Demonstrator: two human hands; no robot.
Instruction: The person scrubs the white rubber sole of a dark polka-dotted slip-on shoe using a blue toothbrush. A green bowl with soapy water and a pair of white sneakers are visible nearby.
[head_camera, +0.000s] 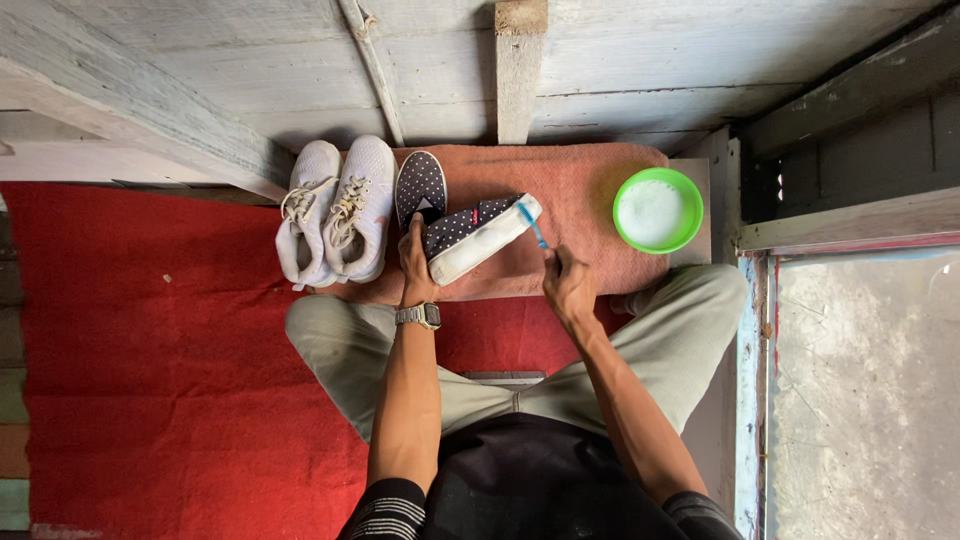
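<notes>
Left hand (417, 262), watch on wrist: fingers closed around the heel end of a navy polka-dot slip-on shoe (478, 238), held tilted on its side with white sole outward, over a salmon-pink towel (590, 200). Right hand (567, 283): fingers pinched shut on a blue toothbrush (531, 224), its head touching the shoe's toe end. Adjacent: matching polka-dot shoe (419, 186) flat on the towel; pair of white lace-up sneakers (335, 210) just left of it; green bowl (657, 210) of white foamy liquid at the towel's right end; red carpet (150, 340) beneath.
</notes>
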